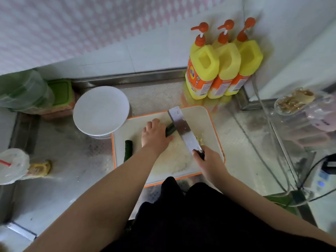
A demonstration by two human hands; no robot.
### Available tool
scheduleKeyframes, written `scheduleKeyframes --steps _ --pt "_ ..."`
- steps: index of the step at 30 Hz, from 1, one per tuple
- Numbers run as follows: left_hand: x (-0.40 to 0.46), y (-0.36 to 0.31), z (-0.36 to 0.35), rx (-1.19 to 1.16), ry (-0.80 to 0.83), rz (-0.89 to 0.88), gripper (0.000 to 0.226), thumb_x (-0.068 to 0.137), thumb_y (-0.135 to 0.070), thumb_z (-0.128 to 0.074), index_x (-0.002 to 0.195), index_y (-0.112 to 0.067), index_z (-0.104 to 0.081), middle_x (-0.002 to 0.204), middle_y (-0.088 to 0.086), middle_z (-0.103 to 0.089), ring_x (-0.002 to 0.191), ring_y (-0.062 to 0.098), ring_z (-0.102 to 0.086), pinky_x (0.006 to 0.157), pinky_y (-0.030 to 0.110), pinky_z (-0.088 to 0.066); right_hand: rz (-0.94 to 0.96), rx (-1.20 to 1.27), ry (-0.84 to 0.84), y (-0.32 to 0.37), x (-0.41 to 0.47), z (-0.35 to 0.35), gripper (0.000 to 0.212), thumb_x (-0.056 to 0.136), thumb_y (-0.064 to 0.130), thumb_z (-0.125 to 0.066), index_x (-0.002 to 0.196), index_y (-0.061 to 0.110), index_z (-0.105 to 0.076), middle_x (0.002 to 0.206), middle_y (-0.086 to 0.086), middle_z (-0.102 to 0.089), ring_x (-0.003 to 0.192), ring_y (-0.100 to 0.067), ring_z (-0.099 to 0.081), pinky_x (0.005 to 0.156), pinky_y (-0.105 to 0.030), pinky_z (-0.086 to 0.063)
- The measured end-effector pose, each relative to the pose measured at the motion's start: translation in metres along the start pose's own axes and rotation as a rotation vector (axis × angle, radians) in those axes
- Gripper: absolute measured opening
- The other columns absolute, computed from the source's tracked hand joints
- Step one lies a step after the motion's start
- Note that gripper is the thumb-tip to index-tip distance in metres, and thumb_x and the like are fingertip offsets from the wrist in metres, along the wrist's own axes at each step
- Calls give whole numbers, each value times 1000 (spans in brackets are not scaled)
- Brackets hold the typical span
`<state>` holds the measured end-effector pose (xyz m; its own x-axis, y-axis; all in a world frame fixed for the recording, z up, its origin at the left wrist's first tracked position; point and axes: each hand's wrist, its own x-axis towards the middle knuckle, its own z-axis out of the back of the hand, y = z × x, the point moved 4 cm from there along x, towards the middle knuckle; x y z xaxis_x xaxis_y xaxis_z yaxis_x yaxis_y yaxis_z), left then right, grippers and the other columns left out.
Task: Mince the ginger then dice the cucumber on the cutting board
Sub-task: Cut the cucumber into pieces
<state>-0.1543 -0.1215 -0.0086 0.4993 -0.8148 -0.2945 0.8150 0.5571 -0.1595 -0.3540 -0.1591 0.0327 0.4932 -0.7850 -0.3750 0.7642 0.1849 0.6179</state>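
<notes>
1. White rectangular plastic cutting board w/ orange rim (209, 115) lies on the steel tabletop (72, 179), centre of view.
2. Left hand (155, 136) palm-down on a dark green cucumber piece (170, 129) at mid board. Fingers curled over it, pressing it down; piece's right end pokes out by the blade.
3. Right hand (209, 160) grips the dark handle of a wide steel cleaver (183, 129), fingers wrapped round the handle. Blade runs far-left to near-right, edge against the exposed cucumber end.
4. Second dark green cucumber piece (128, 150) lies loose at left edge of board, apart from both hands.
5. Pale yellow minced ginger (201, 138) sits in a small heap just right of the blade. Pale wet-looking smear near side of board, can't tell what it is.
6. White round plate (101, 110) sits far-left of board, its rim overlapping the board's corner.
7. Three yellow pump bottles w/ orange caps (223, 66) stand in a row at far side, against the wall.
8. Green-lidded container (61, 91) and a clear plastic bag w/ greens (23, 90) far left.
9. Plastic-bagged cup w/ red straw (12, 164) near left.
10. Clear glass jar w/ brownish contents (292, 102) far right; cables run along right side.
</notes>
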Motion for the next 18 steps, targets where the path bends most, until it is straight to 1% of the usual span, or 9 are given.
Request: scheduleKeyframes --steps 3,6,10,12,14,15,18 --pt "4 0 3 96 -54 -31 42 94 -48 -50 124 -19 -53 136 5 -35 121 29 -35 101 38 -32 8 15 -10 -3 0 4 41 96 29 -53 62 26 -30 54 3 -38 55 -16 -39 60 -30 -27" --pt "-6 2 0 115 -73 -32 44 92 -47 -48 122 -15 -55 135 5 -33 119 29 -33 101 36 -31 8 12 4 -12 1 5 40 97 30 -51 63 28 -30 53 5 -38 50 -7 -36 57 -28 -24" --pt "-37 12 -11 52 -57 77 44 89 -56 -51 112 -19 -60 142 3 -30 123 29 -31 104 39 -30 -14 7 -5 -22 1 6 41 97 29 -51 62 28 -28 52 4 -36 50 -6 -36 56 -30 -22" --pt "-45 13 -14 57 -52 118 46 90 -56 -50 119 -20 -56 143 5 -28 122 30 -32 104 40 -31 -9 12 -5 -23 0 5 41 96 29 -51 62 27 -29 52 4 -37 50 -7 -37 56 -30 -22" --pt "-43 11 -13 53 -26 140 49 92 -57 -47 129 -25 -48 145 7 -24 124 32 -32 105 41 -31 4 2 12 -22 1 4 39 97 29 -51 63 27 -31 52 4 -38 50 -8 -39 56 -31 -24" --pt "-40 9 -11 43 3 162 50 92 -60 -46 130 -28 -47 146 6 -22 124 33 -31 106 41 -30 13 -5 20 -22 1 3 39 97 30 -50 63 26 -31 52 4 -38 50 -9 -40 56 -31 -26" --pt "-31 11 -10 5 134 253 51 86 -69 -48 120 -33 -54 149 5 -15 127 35 -26 107 42 -27 29 -18 29 -20 2 2 37 97 31 -49 64 27 -32 53 4 -39 51 -12 -40 55 -33 -28"
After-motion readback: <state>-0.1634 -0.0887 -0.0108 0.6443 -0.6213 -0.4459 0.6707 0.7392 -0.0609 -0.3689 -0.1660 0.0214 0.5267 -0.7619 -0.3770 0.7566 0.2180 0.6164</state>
